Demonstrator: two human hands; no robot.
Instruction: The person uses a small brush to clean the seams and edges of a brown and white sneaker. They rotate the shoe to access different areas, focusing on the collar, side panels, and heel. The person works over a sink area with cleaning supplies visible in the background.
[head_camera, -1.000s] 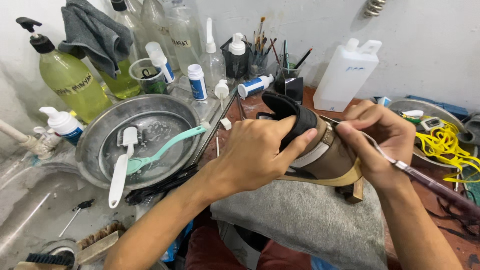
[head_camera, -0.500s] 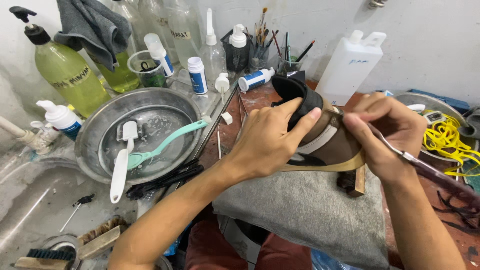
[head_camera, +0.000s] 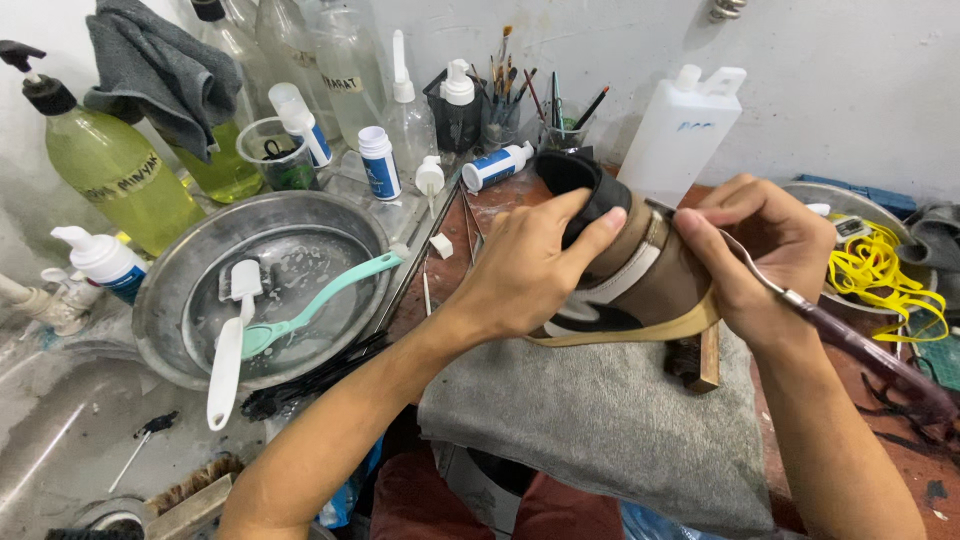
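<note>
Beside the sneaker (head_camera: 640, 270), a metal basin (head_camera: 160, 310) holds brushes (head_camera: 290, 320).

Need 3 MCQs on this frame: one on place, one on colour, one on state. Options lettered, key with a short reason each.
1. Where do the white brush and the teal brush lie?
A. In the metal basin
B. On the grey cloth
C. In the brush cup

2. What colour are the laces in the far tray?
A. Red
B. Yellow
C. Black

3. How is the shoe held?
A. Lying untouched
B. Left hand alone
C. Between both hands

Key:
1 A: both brushes rest inside the round basin.
2 B: the bundle by the right hand is bright yellow.
3 C: the left hand grips its collar while the right hand, holding a thin tool, presses its other side.
</note>
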